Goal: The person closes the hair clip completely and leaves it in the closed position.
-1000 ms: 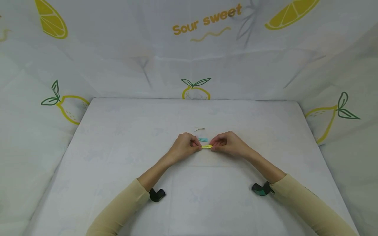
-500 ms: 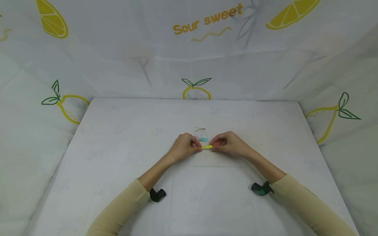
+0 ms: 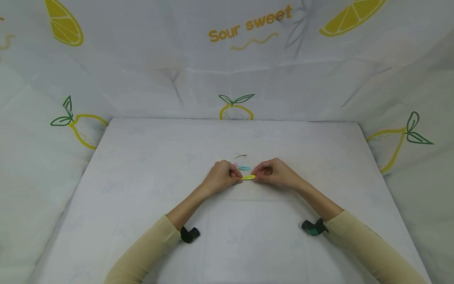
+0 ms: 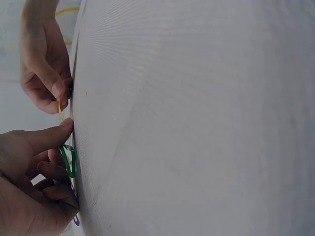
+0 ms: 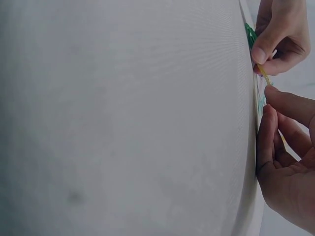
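Observation:
A yellow snap hair clip [image 3: 248,177] is stretched crosswise between both hands, low over the white table. My left hand [image 3: 222,176] pinches its left end between thumb and finger. The right end is pinched by my right hand [image 3: 274,173], whose other fingers are curled in. Under the left hand's fingers a green snap clip [image 4: 68,161] shows in the left wrist view; the hand hides it from the head view. Just beyond the yellow clip lies a teal snap clip [image 3: 244,168], with a bit of pink [image 3: 235,165] at its left, partly behind the left hand.
A thin brownish hairpin [image 3: 240,156] lies on the table [image 3: 159,150] past the teal clip. A dark blue clip end [image 4: 76,220] pokes out by the left hand. White cloth walls [image 3: 149,79] printed with lemons stand around the back and sides.
The yellow clip has tilted slightly, its two strips now showing more apart toward the right end. Both hands stay in nearly the same place.

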The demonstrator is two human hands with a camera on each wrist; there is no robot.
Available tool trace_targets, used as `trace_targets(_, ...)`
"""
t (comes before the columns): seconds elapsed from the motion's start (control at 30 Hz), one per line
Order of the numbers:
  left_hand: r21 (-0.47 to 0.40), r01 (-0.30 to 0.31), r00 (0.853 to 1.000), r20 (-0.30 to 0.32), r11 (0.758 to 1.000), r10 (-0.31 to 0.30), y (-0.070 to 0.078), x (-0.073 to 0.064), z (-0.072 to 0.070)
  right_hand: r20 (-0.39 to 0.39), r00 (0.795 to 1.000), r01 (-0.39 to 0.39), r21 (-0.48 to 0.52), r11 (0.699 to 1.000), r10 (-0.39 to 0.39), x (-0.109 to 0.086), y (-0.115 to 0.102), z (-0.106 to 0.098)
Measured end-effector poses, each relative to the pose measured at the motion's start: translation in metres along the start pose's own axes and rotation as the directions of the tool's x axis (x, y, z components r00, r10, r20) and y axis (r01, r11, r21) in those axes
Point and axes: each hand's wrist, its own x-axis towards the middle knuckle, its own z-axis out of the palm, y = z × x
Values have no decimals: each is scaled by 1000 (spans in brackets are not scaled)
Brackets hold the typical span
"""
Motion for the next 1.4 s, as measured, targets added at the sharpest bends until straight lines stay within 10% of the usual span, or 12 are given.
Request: trace_targets(1.4, 18, 9, 1000, -3, 1000, -9, 0, -1, 2, 12, 1000, 10, -20, 1000, -9, 1, -1, -1)
